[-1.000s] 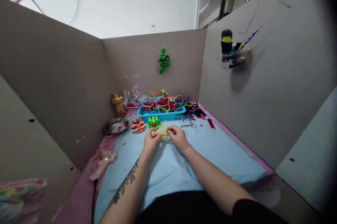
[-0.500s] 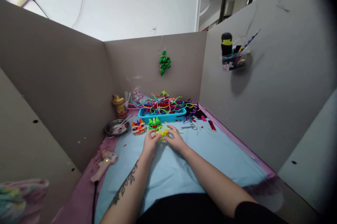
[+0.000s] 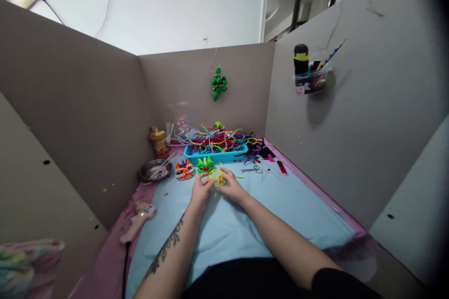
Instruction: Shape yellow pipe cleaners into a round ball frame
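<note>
Between my two hands is a small open frame of bent yellow pipe cleaners (image 3: 218, 178), held a little above the blue cloth (image 3: 231, 229). My left hand (image 3: 202, 188) pinches its left side with thumb and fingers. From the right, my right hand (image 3: 232, 186) grips the other side. Just behind the frame sits a green pipe-cleaner animal head (image 3: 205, 165) with horns. An orange and white pipe-cleaner head (image 3: 184, 170) stands to the left of it. A loose yellow-green piece (image 3: 240, 177) lies by my right fingers.
A blue tray (image 3: 217, 156) heaped with colourful pipe cleaners stands at the back. Scissors (image 3: 253, 169) and a red item (image 3: 282, 167) lie right. Left are a metal bowl (image 3: 156, 177) and a corded pink glue gun (image 3: 140, 224). Grey panels (image 3: 210, 116) enclose the table.
The yellow frame has turned slightly between my hands. My right fingers have shifted a little on it; my left hand stays almost in place.
</note>
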Tool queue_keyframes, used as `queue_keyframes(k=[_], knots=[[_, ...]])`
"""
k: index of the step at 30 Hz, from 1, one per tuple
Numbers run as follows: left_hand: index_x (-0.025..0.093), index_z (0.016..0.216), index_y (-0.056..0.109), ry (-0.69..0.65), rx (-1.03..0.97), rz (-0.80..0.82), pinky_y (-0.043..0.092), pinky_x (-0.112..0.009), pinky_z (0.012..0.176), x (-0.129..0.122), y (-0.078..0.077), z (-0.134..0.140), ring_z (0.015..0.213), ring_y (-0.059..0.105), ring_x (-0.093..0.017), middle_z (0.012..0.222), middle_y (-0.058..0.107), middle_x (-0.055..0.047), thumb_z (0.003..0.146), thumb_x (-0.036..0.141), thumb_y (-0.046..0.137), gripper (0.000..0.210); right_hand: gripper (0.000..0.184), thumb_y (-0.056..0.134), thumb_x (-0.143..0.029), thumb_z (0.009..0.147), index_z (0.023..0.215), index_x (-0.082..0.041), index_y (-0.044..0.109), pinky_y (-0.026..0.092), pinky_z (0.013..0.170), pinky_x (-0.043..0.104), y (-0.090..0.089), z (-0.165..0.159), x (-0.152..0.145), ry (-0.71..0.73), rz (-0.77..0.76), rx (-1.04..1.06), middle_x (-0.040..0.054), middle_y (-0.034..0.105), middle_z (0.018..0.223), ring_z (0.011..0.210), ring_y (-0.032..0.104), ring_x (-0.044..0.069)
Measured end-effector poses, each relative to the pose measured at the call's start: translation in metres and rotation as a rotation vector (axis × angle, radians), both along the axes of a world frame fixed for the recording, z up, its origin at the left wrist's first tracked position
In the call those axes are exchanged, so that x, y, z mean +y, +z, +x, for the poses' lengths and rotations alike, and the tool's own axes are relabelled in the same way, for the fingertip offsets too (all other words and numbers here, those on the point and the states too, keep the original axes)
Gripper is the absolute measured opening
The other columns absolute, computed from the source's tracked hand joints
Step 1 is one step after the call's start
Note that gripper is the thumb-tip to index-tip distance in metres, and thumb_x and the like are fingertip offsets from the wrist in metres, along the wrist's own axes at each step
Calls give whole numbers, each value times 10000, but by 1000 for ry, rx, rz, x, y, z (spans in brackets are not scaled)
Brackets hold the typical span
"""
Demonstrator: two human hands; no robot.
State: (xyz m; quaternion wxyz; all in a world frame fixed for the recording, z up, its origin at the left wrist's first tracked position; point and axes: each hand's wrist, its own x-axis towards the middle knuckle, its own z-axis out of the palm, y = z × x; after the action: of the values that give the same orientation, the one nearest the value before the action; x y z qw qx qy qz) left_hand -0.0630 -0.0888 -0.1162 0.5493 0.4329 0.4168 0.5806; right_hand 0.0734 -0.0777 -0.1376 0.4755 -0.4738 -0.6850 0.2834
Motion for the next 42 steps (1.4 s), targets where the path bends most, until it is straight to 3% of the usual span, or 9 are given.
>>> queue_keyframes(k=[8,13,21,27,29,31,33,39,42], knots=[[167,922,458,-1,12,0,268,-154,413,-2,3,1,389,432,-36,580,599,44,550,275,731,474,401,615,-177,587,988,-185,609,278,1015,369,3,1,-3,-7,6,-67,87,431,1194,1161,364,252],[167,926,461,6,14,-10,233,-159,396,0,1,0,387,417,-37,597,599,38,540,297,738,493,513,579,-82,554,1050,-212,574,290,1016,367,0,2,-2,31,54,-74,78,424,1210,1172,355,239],[176,941,464,-5,5,-37,198,-159,385,3,-2,-2,376,362,-15,609,569,58,515,351,753,544,233,596,-277,688,906,-196,589,307,990,408,-2,1,0,19,147,-43,91,474,1138,1146,394,241],[165,974,454,-50,-34,-66,176,-163,374,3,-1,-3,369,315,-10,577,507,77,546,348,746,549,355,576,-247,708,1041,-205,463,400,878,386,5,0,-9,-171,366,28,83,500,1072,1041,466,212],[163,976,453,-59,-49,-70,180,-164,370,2,-1,-3,369,308,-13,550,478,88,553,348,745,547,275,570,-203,709,973,-200,492,413,832,366,10,2,-13,-199,467,-21,67,527,961,957,486,205],[162,974,453,-71,-58,-67,181,-163,365,2,-1,-3,364,299,-14,524,451,97,560,348,743,538,113,534,-154,729,829,-204,524,412,790,347,13,3,-17,-171,547,-106,39,543,817,853,494,192],[164,968,454,-73,-66,-56,181,-162,363,2,-1,-3,360,295,-14,511,439,101,566,342,741,525,102,495,-111,744,746,-207,529,407,756,329,14,2,-20,-130,592,-186,22,551,731,776,489,177],[181,945,438,-48,-133,-16,212,-150,386,6,-6,-5,383,369,-20,546,490,87,552,324,750,522,136,480,-104,757,757,-213,562,407,703,297,10,-10,-27,58,615,-452,30,572,724,745,486,172],[187,936,433,-40,-132,-19,245,-152,403,6,-5,-6,408,425,-38,557,515,78,541,327,752,527,152,472,-100,755,792,-211,570,419,711,287,11,-13,-30,157,601,-431,27,576,730,755,499,168]])
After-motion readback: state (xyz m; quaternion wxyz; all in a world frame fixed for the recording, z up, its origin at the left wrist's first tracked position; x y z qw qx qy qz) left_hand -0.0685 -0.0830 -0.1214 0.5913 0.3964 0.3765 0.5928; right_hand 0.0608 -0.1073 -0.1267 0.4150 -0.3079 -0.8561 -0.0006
